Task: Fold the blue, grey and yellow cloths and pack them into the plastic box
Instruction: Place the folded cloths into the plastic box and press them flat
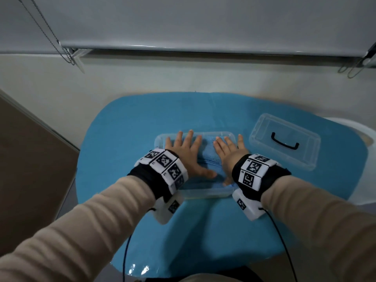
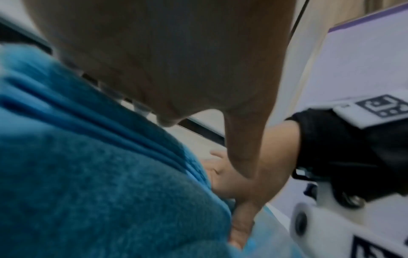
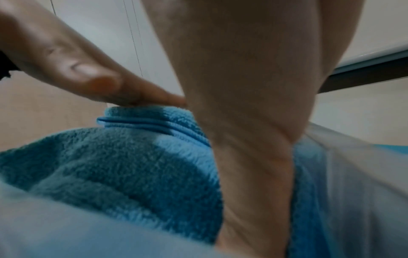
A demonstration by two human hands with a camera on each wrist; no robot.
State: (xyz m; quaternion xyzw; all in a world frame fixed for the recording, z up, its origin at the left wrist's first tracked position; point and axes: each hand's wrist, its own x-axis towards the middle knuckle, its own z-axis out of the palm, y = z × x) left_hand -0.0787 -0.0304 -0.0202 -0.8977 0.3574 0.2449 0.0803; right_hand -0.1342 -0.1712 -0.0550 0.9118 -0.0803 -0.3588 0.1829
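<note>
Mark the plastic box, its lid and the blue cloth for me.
plastic box (image 1: pixel 205 193): head view, on its near clear wall.
lid (image 1: pixel 262 127): head view, on its far left corner, right of the box.
blue cloth (image 1: pixel 208 151): head view, on the strip showing between the two flat hands.

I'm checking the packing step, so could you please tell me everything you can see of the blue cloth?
The blue cloth is a fluffy, fleece-like cloth with a stitched hem, folded into layers whose edges show in the right wrist view. It lies inside the clear plastic box on the blue mat, filling most of it and bulging in soft humps. The left hand and right hand press flat on it, fingers spread and straight. Whatever lies beneath it is hidden.
</note>
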